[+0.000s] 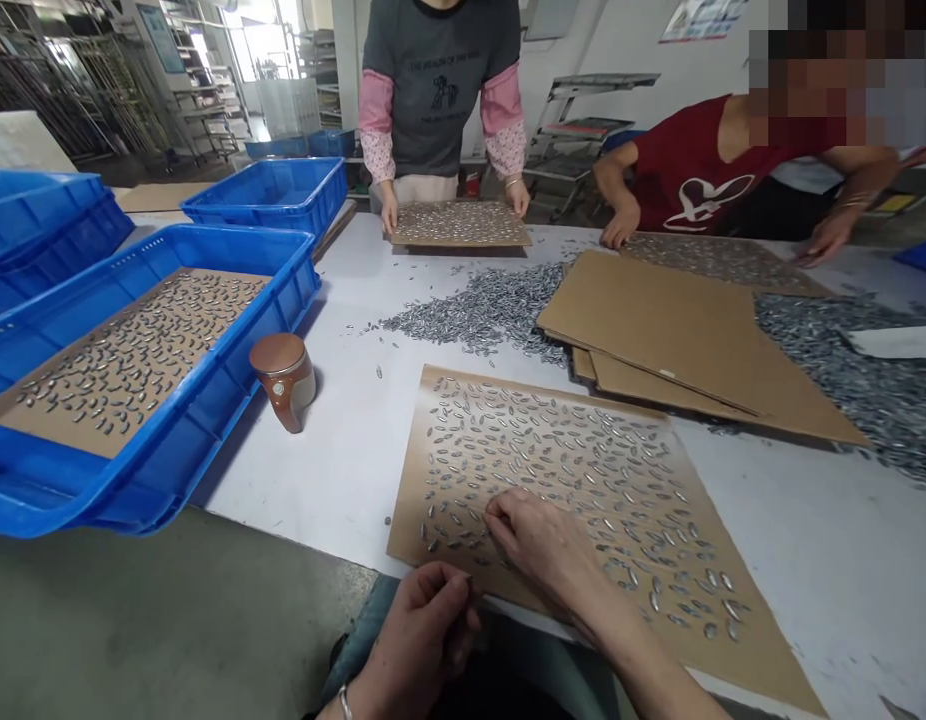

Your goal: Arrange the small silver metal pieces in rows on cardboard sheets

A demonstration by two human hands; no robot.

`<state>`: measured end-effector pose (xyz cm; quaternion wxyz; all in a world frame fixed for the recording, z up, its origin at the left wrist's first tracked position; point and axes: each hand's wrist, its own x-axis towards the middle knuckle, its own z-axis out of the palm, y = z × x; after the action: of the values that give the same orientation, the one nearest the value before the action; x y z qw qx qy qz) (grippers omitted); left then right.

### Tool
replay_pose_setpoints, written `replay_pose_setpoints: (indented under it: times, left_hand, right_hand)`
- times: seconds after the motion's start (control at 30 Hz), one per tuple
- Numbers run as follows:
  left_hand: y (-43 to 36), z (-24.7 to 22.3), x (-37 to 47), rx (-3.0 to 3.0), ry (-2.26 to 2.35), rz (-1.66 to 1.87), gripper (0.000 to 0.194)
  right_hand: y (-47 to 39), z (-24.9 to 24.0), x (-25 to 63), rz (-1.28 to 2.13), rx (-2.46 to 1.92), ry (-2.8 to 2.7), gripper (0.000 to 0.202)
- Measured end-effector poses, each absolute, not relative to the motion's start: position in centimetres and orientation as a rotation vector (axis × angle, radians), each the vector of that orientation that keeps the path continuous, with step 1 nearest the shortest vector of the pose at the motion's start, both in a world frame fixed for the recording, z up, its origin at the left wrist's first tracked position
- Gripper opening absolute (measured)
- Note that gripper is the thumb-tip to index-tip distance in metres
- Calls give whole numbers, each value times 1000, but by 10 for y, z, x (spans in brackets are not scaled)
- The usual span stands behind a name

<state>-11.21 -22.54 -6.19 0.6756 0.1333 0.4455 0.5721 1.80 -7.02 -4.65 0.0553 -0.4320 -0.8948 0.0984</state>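
- Curled nearly closed at the near edge of the table, with left hand, thumb against forefinger; pinching a small dark piece at the fingertips, too small to make out well.
- Bent low over the cardboard sheet with right hand, palm down, thumb and fingertips drawn together among the metal pieces; cannot tell whether gripping one of them.
- Lying flat on the white table directly in front, tilted in view: the cardboard sheet, covered in many small, slim, shiny pieces, set apart from one another, with bare margins along the edges.
- Just beyond, to the right: a stack of cardboard, laid unevenly, partly over loose pieces.
- Spread across the middle of the table: a loose pile of similar pieces, with a second pile at the far right, partly under a white strip.
- To the left, standing upright: a brown lidded cup, near a large blue tray.
- Inside that tray: another sheet, also dotted with pieces; behind and beside it, more blue trays.
- Across the table: a person in grey, holding a covered board by both ends.
- At far right: a person in red, both hands at opposite ends of a further sheet.
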Motion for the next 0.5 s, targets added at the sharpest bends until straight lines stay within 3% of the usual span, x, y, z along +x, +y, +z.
replay_pose_setpoints:
  times: [0.17, 0.33, 0.5]
  left_hand:
    - [-225, -62, -108, 292, 1023, 1284, 58]
    - [-226, -61, -101, 378, 995, 1260, 54]
    - [-221, -64, -90, 401, 960, 1261, 53]
  right_hand:
    - [-75, -36, 34, 473, -1267, -2596, 24]
    - [-121, -25, 56, 955, -970, -2490, 24]
    - [-131, -26, 60, 981, -1040, -2369, 28]
